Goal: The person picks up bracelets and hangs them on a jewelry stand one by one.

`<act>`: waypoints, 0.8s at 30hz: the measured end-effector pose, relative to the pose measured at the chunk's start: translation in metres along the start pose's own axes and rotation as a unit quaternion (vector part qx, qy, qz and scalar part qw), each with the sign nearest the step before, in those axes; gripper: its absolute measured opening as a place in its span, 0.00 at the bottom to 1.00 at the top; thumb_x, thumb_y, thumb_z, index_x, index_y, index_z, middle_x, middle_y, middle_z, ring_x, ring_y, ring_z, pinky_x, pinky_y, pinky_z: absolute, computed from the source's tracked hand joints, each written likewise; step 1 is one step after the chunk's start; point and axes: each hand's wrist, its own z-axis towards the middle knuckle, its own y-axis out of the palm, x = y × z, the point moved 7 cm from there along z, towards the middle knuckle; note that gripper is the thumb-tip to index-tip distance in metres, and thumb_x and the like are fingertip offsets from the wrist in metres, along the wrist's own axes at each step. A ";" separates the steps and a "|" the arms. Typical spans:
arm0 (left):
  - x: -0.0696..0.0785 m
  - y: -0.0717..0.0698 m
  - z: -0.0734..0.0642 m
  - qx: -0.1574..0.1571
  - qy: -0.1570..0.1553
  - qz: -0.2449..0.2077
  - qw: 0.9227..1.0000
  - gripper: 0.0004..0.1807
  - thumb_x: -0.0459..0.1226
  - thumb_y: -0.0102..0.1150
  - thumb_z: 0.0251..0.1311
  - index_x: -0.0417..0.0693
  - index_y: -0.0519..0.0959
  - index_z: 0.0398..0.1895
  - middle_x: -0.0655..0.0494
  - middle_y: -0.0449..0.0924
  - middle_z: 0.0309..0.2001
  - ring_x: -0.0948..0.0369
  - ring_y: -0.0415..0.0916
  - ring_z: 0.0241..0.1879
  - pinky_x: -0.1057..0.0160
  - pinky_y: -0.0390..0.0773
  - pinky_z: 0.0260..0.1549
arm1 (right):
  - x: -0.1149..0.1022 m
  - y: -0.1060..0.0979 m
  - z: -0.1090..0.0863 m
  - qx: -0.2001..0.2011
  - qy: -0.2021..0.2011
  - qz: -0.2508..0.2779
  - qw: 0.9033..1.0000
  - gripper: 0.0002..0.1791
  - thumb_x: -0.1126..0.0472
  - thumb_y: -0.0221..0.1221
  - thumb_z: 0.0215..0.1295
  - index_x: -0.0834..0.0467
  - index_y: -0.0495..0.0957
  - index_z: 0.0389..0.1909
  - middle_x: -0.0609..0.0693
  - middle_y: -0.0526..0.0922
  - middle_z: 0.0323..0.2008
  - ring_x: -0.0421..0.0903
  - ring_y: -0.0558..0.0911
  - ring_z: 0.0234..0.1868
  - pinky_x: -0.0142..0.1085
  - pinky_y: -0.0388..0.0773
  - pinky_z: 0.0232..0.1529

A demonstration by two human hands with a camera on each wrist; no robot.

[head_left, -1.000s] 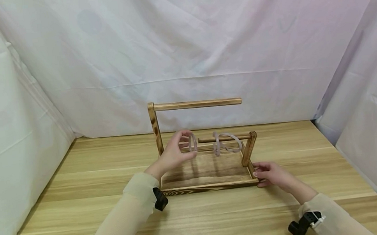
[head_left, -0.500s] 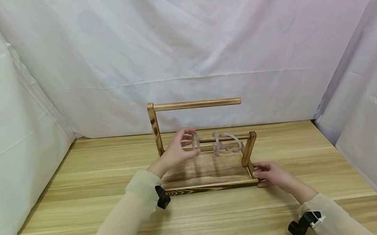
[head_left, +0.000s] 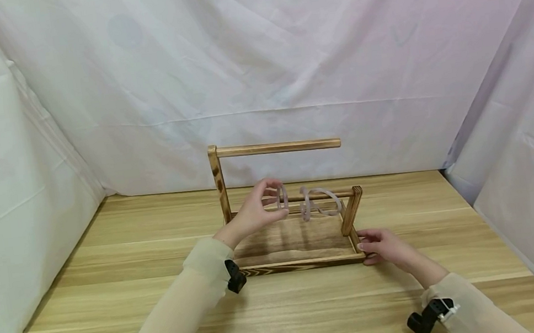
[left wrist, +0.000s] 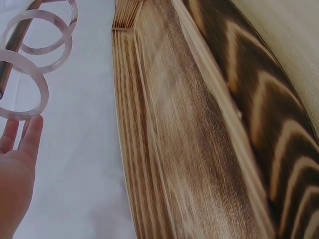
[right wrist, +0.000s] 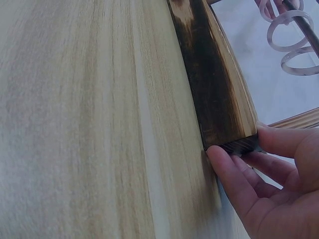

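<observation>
My left hand (head_left: 255,212) pinches a pale pinkish bangle (head_left: 285,197) between thumb and fingers. In the left wrist view this bangle (left wrist: 44,92) hangs around the free end of the lower rod (left wrist: 20,32). Two similar bangles, one upright (head_left: 306,206) and one slanted (head_left: 339,205), hang farther along that rod toward its post (head_left: 352,211). The rod belongs to a dark-grained wooden jewelry stand with a shallow tray base (head_left: 296,243). At the tray's front right corner, my right hand (head_left: 388,249) grips the edge, its thumb on top.
The stand's upper bar (head_left: 277,147) runs above and behind the lower rod, borne by a tall left post (head_left: 221,189). Below lies a light wooden table (head_left: 315,310). White cloth (head_left: 255,68) hangs at the back and both sides.
My left hand has moved a little to the right with its bangle, over the rod's free end. The right hand and the other two bangles look unchanged.
</observation>
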 end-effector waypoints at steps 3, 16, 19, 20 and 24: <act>0.001 0.001 0.001 0.000 -0.003 -0.002 1.000 0.33 0.34 0.65 0.52 0.45 0.63 0.62 0.46 0.64 0.60 0.48 0.66 0.59 0.53 0.69 0.61 | 0.000 0.000 0.000 -0.002 0.001 -0.002 1.000 0.32 0.67 0.50 0.68 0.79 0.49 0.65 0.66 0.70 0.49 0.40 0.76 0.38 0.40 0.83 0.42; 0.016 0.006 0.001 -0.002 0.003 0.003 1.000 0.32 0.31 0.62 0.53 0.39 0.63 0.62 0.43 0.65 0.59 0.48 0.67 0.57 0.54 0.70 0.60 | 0.000 0.000 0.001 0.000 0.003 -0.002 1.000 0.32 0.67 0.50 0.67 0.79 0.49 0.65 0.65 0.71 0.48 0.40 0.76 0.38 0.39 0.83 0.42; 0.017 0.007 0.002 -0.010 -0.004 0.006 1.000 0.33 0.31 0.62 0.54 0.37 0.62 0.63 0.41 0.64 0.60 0.47 0.66 0.58 0.53 0.69 0.61 | 0.000 0.000 0.001 0.000 0.004 -0.001 1.000 0.32 0.67 0.50 0.67 0.79 0.50 0.65 0.64 0.71 0.48 0.40 0.76 0.38 0.39 0.83 0.42; 0.017 0.008 0.003 -0.012 -0.005 0.006 1.000 0.33 0.31 0.62 0.54 0.37 0.61 0.63 0.41 0.63 0.60 0.47 0.66 0.58 0.53 0.69 0.61 | 0.000 0.000 0.000 -0.001 0.003 -0.002 1.000 0.32 0.67 0.50 0.68 0.79 0.49 0.65 0.64 0.71 0.48 0.40 0.76 0.38 0.39 0.83 0.42; 0.001 0.010 0.010 -0.010 -0.003 0.001 1.000 0.35 0.32 0.63 0.53 0.40 0.61 0.64 0.43 0.63 0.61 0.47 0.65 0.59 0.53 0.68 0.62 | 0.000 0.000 0.000 -0.001 0.003 -0.001 1.000 0.32 0.67 0.50 0.67 0.79 0.49 0.65 0.63 0.71 0.47 0.40 0.76 0.38 0.39 0.83 0.42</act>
